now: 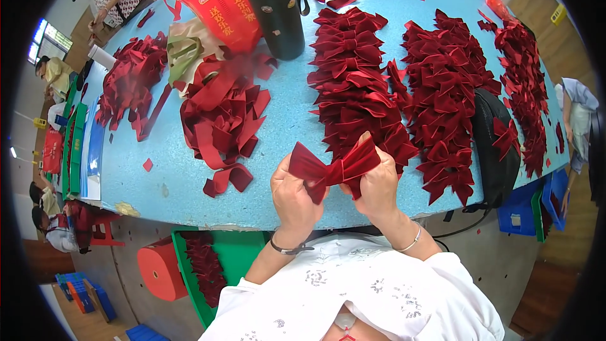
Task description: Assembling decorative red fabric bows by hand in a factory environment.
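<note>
Red velvet bow (334, 167), pinched at its middle between the left hand (295, 199) and right hand (377, 191), is held above the near edge of the blue table (287, 113); its knot is hidden by fingers. Its wings flare out, notched at the ends. Below the table a green crate (243, 254) holds more red pieces, partly cut off by the arm.

White patterned top (372, 293), dark wristband (287, 249), silver bangle (411, 242)

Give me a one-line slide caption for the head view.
Both hands, left hand and right hand, pinch a red velvet bow above a blue table heaped with finished bows.
</note>
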`<state>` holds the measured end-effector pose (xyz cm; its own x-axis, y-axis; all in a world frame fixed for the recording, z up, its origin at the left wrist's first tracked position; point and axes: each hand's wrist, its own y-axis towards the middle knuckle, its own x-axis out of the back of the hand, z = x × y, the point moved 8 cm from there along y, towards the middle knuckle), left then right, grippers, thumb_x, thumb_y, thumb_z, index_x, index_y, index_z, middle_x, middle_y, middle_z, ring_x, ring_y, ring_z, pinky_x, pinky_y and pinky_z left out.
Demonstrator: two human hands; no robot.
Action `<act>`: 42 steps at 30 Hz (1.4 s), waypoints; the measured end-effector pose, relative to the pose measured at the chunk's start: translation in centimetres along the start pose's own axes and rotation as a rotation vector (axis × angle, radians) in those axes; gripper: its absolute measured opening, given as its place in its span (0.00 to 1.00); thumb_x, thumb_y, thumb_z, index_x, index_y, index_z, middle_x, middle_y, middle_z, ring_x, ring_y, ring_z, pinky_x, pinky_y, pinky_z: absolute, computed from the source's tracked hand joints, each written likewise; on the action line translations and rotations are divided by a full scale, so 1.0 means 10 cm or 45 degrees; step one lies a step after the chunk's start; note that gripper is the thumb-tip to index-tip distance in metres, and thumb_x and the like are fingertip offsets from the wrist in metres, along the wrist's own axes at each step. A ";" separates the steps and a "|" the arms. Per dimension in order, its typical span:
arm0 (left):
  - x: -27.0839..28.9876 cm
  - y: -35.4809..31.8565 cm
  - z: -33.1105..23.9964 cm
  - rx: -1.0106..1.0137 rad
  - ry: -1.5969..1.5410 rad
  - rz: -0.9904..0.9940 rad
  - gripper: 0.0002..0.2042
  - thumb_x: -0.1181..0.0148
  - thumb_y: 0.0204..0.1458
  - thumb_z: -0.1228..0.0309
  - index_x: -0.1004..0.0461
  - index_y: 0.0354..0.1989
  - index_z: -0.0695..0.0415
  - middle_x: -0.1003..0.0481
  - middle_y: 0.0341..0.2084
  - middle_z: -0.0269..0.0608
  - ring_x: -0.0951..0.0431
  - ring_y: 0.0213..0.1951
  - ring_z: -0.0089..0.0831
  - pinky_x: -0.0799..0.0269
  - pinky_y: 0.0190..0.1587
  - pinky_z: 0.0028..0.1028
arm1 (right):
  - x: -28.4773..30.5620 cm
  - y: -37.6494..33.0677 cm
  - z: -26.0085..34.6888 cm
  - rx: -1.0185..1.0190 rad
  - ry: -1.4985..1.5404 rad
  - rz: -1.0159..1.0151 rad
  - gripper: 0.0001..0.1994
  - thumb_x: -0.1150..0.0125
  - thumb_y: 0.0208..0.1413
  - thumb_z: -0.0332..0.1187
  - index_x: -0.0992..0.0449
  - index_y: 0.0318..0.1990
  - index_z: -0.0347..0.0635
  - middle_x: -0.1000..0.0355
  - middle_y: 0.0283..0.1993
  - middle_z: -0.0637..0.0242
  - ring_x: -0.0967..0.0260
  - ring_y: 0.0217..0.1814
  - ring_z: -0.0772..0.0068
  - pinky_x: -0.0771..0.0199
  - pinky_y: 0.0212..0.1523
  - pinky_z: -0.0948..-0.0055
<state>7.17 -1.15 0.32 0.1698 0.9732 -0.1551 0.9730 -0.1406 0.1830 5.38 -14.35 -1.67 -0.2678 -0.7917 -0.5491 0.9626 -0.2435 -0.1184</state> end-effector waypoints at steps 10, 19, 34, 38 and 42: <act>0.05 -0.07 0.26 0.122 -0.123 -0.106 0.02 0.45 0.44 0.78 0.28 0.27 0.61 0.30 0.25 0.34 0.32 0.21 0.20 0.36 0.19 0.19 | 0.12 0.02 -0.16 -0.145 0.127 -0.032 0.20 0.57 0.63 0.44 0.36 0.22 0.41 0.35 0.15 0.64 0.42 0.11 0.75 0.46 0.10 0.76; -0.13 0.05 0.24 0.235 -0.430 -0.252 0.04 0.49 0.53 0.74 0.30 0.31 0.59 0.30 0.25 0.34 0.34 0.21 0.17 0.40 0.20 0.17 | 0.23 0.08 0.00 -0.026 0.140 -0.077 0.18 0.54 0.61 0.44 0.33 0.23 0.43 0.35 0.16 0.69 0.41 0.12 0.77 0.44 0.11 0.78; -0.12 -0.01 0.13 0.019 -0.106 -0.157 0.05 0.48 0.53 0.77 0.30 0.37 0.60 0.29 0.25 0.33 0.34 0.23 0.15 0.41 0.22 0.14 | 0.26 0.12 -0.07 -0.043 0.122 -0.002 0.17 0.53 0.61 0.40 0.31 0.22 0.44 0.37 0.16 0.74 0.45 0.13 0.85 0.48 0.13 0.82; -0.11 -0.03 0.08 -0.009 -0.116 -0.231 0.03 0.47 0.53 0.76 0.31 0.35 0.60 0.28 0.23 0.33 0.33 0.21 0.15 0.41 0.20 0.14 | 0.22 0.10 -0.07 0.016 0.117 -0.006 0.16 0.52 0.61 0.38 0.32 0.21 0.44 0.39 0.15 0.77 0.48 0.15 0.89 0.50 0.14 0.83; -0.09 -0.03 0.06 -0.019 -0.151 -0.252 0.03 0.47 0.54 0.75 0.31 0.35 0.60 0.28 0.23 0.34 0.34 0.20 0.16 0.42 0.19 0.14 | 0.20 0.10 -0.08 0.059 0.130 0.005 0.16 0.51 0.61 0.38 0.32 0.21 0.44 0.39 0.15 0.78 0.48 0.15 0.90 0.50 0.15 0.83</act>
<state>6.79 -2.13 -0.22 -0.0063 0.9532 -0.3023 0.9869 0.0547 0.1520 5.86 -15.72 -3.52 -0.2562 -0.7319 -0.6314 0.9601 -0.2682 -0.0788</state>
